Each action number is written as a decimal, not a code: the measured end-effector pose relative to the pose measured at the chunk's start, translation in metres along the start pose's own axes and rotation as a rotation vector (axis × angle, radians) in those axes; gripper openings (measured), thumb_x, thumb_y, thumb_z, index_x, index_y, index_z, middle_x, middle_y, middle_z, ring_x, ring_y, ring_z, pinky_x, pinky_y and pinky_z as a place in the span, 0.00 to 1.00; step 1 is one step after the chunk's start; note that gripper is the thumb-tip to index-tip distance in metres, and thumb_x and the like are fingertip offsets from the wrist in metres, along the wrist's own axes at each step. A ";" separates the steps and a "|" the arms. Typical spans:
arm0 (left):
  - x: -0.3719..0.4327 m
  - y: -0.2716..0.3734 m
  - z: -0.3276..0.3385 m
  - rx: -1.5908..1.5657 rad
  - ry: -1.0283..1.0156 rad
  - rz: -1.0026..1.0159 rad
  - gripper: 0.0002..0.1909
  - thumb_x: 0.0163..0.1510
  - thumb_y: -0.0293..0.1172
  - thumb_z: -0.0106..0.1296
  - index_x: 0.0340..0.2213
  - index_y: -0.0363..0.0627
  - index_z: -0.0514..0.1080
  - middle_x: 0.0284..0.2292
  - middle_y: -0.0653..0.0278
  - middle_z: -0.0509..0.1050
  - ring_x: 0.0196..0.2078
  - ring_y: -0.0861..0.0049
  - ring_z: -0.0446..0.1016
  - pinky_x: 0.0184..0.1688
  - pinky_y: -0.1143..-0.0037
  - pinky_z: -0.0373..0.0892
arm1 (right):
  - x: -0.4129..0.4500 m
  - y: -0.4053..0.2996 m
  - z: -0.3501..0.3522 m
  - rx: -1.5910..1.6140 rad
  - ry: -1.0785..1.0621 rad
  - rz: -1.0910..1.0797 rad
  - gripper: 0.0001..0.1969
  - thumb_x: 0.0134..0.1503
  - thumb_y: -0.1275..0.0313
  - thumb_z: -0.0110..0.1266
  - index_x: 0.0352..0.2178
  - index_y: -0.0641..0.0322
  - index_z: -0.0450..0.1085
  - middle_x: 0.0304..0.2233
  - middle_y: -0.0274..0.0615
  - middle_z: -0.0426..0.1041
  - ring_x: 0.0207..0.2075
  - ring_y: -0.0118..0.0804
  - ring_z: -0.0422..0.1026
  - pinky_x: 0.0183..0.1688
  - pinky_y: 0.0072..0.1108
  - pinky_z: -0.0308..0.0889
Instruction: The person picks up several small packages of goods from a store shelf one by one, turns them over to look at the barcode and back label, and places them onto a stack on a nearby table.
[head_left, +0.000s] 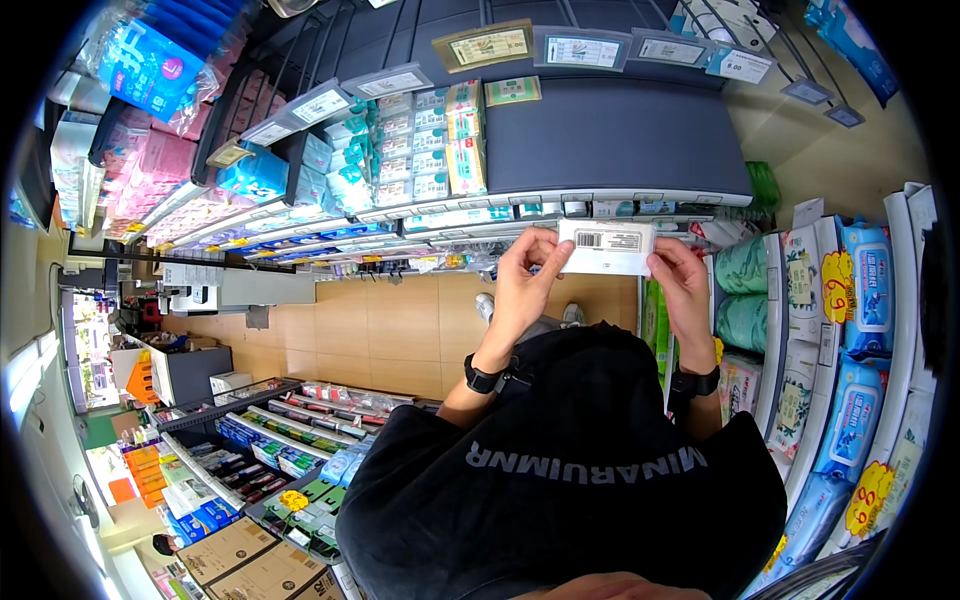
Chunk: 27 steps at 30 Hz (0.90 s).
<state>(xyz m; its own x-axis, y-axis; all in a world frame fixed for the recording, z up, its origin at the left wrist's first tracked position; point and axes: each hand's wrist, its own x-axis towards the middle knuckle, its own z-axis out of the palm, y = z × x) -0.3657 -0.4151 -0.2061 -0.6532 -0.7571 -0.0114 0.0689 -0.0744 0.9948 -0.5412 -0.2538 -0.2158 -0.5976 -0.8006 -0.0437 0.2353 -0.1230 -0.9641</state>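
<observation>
A small flat white packet (606, 247) with a printed code is stretched between my two hands, its printed side towards me. My left hand (534, 279) pinches one end with thumb and fingers. The other end is gripped by my right hand (677, 289). Just beyond the packet is the front edge of a dark grey shelf (615, 142). On that shelf stand stacks of small white and teal packets (409, 146), with a yellow and white stack (466, 157) beside them. What the packet holds cannot be seen.
Price tag holders (581, 49) on hooks overhang the shelf. Blue wipes packs (870, 285) and green rolls (741, 266) fill shelving at the right. Pink packs (161, 161) lie at the left. Behind me are a display rack (270, 435) and cardboard boxes (225, 551).
</observation>
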 end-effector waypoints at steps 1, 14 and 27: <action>0.000 0.000 0.000 0.000 0.000 -0.001 0.06 0.60 0.28 0.55 0.35 0.38 0.71 0.22 0.74 0.70 0.25 0.92 0.66 0.29 0.86 0.65 | 0.000 0.000 0.000 0.003 0.007 -0.007 0.11 0.61 0.78 0.54 0.45 0.69 0.71 0.41 0.36 0.76 0.40 0.21 0.71 0.42 0.14 0.65; 0.001 0.001 -0.006 0.067 -0.005 -0.063 0.10 0.61 0.31 0.55 0.38 0.35 0.73 0.17 0.72 0.70 0.21 0.90 0.66 0.28 0.85 0.64 | 0.003 0.003 -0.001 -0.020 0.060 -0.013 0.12 0.60 0.78 0.55 0.45 0.69 0.73 0.39 0.36 0.77 0.38 0.21 0.72 0.39 0.15 0.66; 0.003 0.016 -0.008 0.305 -0.005 -0.165 0.10 0.60 0.32 0.55 0.35 0.36 0.76 0.16 0.70 0.75 0.21 0.92 0.68 0.31 0.85 0.65 | 0.003 -0.001 -0.002 -0.035 0.076 0.058 0.12 0.58 0.78 0.57 0.44 0.68 0.73 0.34 0.34 0.77 0.32 0.19 0.70 0.35 0.13 0.65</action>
<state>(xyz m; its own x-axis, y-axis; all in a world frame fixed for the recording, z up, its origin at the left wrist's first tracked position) -0.3604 -0.4240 -0.1908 -0.6403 -0.7481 -0.1745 -0.2657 0.0026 0.9640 -0.5449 -0.2548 -0.2154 -0.6404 -0.7590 -0.1177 0.2448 -0.0564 -0.9679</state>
